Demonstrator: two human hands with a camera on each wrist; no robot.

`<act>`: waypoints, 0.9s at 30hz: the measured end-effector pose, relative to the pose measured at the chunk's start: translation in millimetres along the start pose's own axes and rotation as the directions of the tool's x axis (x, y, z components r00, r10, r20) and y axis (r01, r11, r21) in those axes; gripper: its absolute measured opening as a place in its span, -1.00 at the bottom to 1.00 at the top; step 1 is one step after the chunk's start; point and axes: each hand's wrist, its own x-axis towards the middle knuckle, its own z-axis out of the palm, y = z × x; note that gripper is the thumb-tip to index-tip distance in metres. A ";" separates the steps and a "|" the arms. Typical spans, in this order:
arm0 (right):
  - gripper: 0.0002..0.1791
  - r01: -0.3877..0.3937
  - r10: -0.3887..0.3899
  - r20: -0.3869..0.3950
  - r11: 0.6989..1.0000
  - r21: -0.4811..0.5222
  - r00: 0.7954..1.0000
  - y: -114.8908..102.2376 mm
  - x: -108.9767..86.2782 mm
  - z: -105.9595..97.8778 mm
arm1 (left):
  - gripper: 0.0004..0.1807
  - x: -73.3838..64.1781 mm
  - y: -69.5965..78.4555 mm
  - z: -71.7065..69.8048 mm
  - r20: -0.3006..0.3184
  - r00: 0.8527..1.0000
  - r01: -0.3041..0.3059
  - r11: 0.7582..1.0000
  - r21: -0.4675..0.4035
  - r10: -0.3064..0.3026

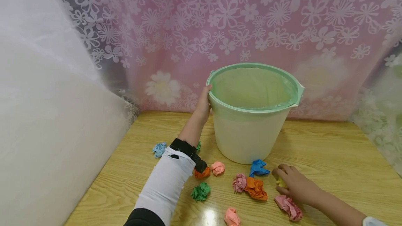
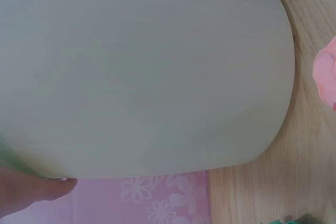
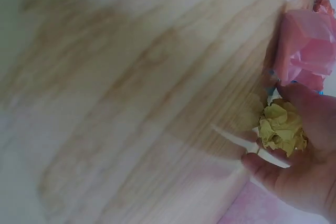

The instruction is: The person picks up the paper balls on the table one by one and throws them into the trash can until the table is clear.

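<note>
A tall pale bucket (image 1: 248,135) with a green rim and pouring lip stands upright on the table. My left hand (image 1: 203,105) grips its rim at the left side, thumb on the outside; the other fingers are largely hidden. In the left wrist view the bucket's wall (image 2: 147,77) fills most of the picture. To the right of the bucket's base, my right hand (image 1: 296,186) holds a crumpled yellow paper ball (image 3: 282,129) between thumb and fingers, low over the tabletop. A dark pink crumpled paper (image 1: 288,208) lies just beside that hand.
More crumpled papers lie in front of the bucket: blue (image 1: 259,168), orange (image 1: 256,188), pink (image 1: 239,183), salmon (image 1: 218,168) and green (image 1: 200,191). A light blue one (image 1: 159,150) is left of my forearm. A flowered pink curtain (image 1: 220,27) hangs behind the wooden table (image 1: 339,156).
</note>
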 end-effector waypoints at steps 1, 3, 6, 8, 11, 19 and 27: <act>-0.65 0.015 -0.015 -0.013 1.000 -0.010 1.000 0.2 0.0 0.2 | -0.30 -0.2 0.0 0.1 -0.001 1.000 0.002 1.000 0.002 -0.002; -0.69 0.039 -0.039 -0.038 0.999 -0.019 0.998 0.6 -0.1 0.9 | -0.31 -0.4 0.0 0.2 -0.005 1.000 0.004 1.000 0.004 -0.004; -0.76 0.053 -0.054 -0.049 0.999 -0.011 0.997 1.9 0.7 1.0 | -0.31 -0.9 0.1 0.3 -0.007 1.000 0.008 1.000 0.008 -0.008; -0.81 0.036 -0.035 -0.028 0.999 0.018 0.999 3.0 2.2 0.0 | -0.30 -1.1 0.2 0.2 -0.009 1.000 0.011 1.000 0.012 -0.011; -0.88 -0.041 0.039 0.022 0.997 0.063 0.999 5.2 3.8 -3.8 | -0.28 -1.1 0.4 0.5 -0.008 1.000 0.010 1.000 0.014 -0.010; -0.82 -0.128 0.124 0.054 0.989 0.080 0.991 10.7 4.1 -10.9 | -0.29 0.0 -0.5 0.7 -0.010 1.000 0.002 1.000 0.001 -0.002; -0.82 -0.267 0.263 0.050 0.959 0.092 0.963 13.1 8.8 -26.2 | -0.30 1.0 0.2 0.0 0.001 1.000 -0.012 1.000 0.002 0.012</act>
